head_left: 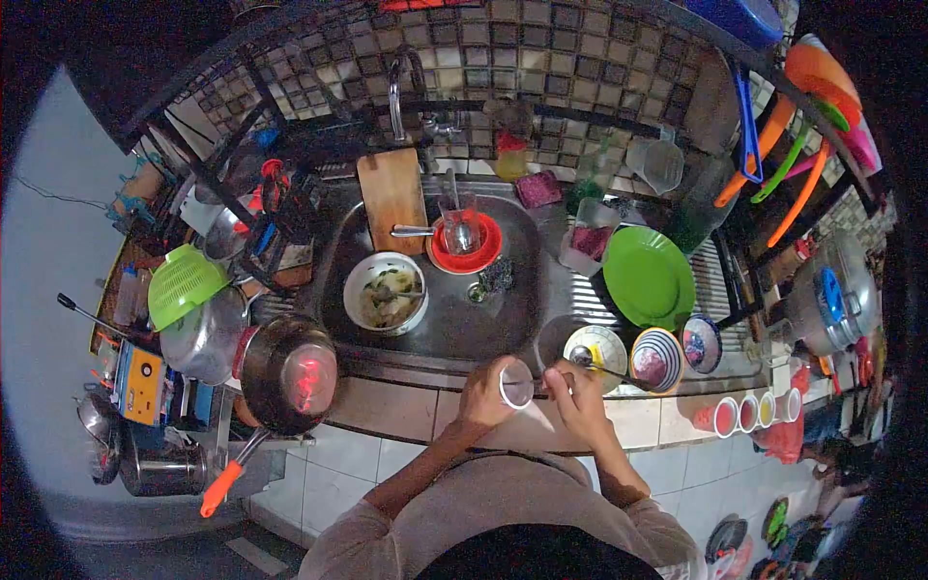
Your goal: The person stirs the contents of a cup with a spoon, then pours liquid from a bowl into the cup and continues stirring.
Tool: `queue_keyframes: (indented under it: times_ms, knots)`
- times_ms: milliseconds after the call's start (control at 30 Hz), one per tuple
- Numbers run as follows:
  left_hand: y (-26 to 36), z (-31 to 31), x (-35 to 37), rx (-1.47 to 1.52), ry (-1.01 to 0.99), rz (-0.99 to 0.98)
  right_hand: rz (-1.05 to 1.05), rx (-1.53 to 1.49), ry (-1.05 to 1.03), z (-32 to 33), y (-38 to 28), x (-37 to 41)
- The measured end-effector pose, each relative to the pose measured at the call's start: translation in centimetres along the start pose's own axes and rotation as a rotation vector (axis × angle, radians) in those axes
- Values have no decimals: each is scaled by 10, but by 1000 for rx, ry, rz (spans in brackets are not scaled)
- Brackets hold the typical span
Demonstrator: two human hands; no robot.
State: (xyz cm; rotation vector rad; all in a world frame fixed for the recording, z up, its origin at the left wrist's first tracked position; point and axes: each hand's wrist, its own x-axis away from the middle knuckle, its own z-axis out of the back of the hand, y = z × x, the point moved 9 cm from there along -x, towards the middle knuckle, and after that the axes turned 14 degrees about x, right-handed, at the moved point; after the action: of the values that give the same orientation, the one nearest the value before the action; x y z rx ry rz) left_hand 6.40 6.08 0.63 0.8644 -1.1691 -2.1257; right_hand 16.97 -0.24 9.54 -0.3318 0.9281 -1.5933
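My left hand is wrapped around a small cup, its round mouth facing up towards me. Just right of it, my right hand has its fingers curled in; whatever they pinch, if anything, is too small to make out. Beyond my right hand sits a small bowl with something yellow in it. A spoon lies in that bowl, its dark handle reaching right. Beside it are a striped bowl with reddish content and a blue-patterned bowl.
The steel sink holds a white bowl of food, red bowls with a glass, and a wooden board. A green plate leans at right. Several small cups line the counter; a pan stands left.
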Motion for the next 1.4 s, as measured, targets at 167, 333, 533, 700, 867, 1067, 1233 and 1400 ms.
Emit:
queue_keyframes:
  times_ms: [167, 333, 533, 700, 867, 1067, 1233, 1400]
  knots:
    - [20, 15, 0, 66, 100, -116, -100, -93, -29, -5, 11, 2]
    - [11, 10, 0, 5, 71, -49, -18, 53, -68, 0, -3, -4]
    - [5, 9, 5, 44, 93, -90, 79, 119, -73, -1, -13, -6]
    - [4, 8, 3, 51, 78, -68, 52, 112, -35, 0, -8, -8]
    - [7, 5, 0, 56, 29, -89, -11, 54, -12, 2, -1, -9]
    - [7, 5, 3, -20, 66, -71, -34, 10, -64, 0, -1, -6]
    - [16, 9, -1, -19, 63, -111, -53, 26, -86, -4, 3, -8]
    - [7, 4, -1, -31, 64, -97, 90, 110, -47, 4, -15, -13]
